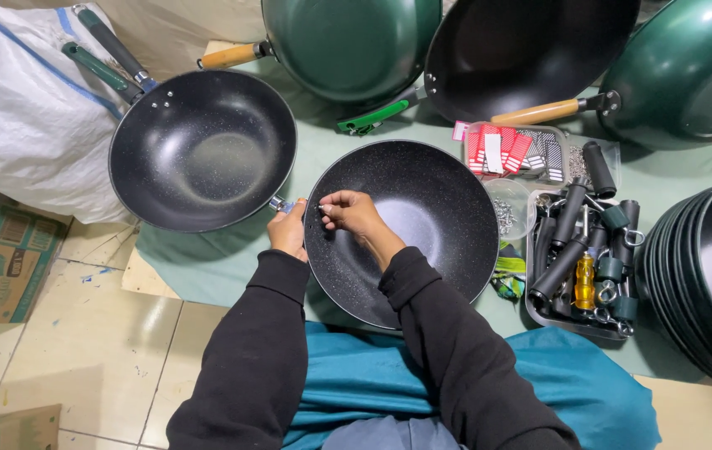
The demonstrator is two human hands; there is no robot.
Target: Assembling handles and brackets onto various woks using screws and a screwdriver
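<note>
Pan in hand: black speckled wok pan, no handle on it, sitting right in front of the person on the green mat, tilted a bit toward them.

Right hand: right hand is inside the pan at its left rim, thumb and fingertips pinched tight together on something tiny, looks like a small screw or rivet, but it's too small to say for sure. Grip is basically closed to a pinch right by the 2 little holes in the pan wall.

Left hand: left hand is outside the pan on the same spot of the rim, fingers curled around a small metal bracket piece that pokes out there. Closed grip, touching the rim.

Neighbour pan: second black pan with a dark green handle sits just beside, upper left, nearly touching the left hand.

Parts tray: metal tray to the right of the pan, full of black handles and rings, plus 1 yellow tool.

Screws: small clear bowl of metal bits, between pan and tray.

Stack: nested black pans far right.
</note>
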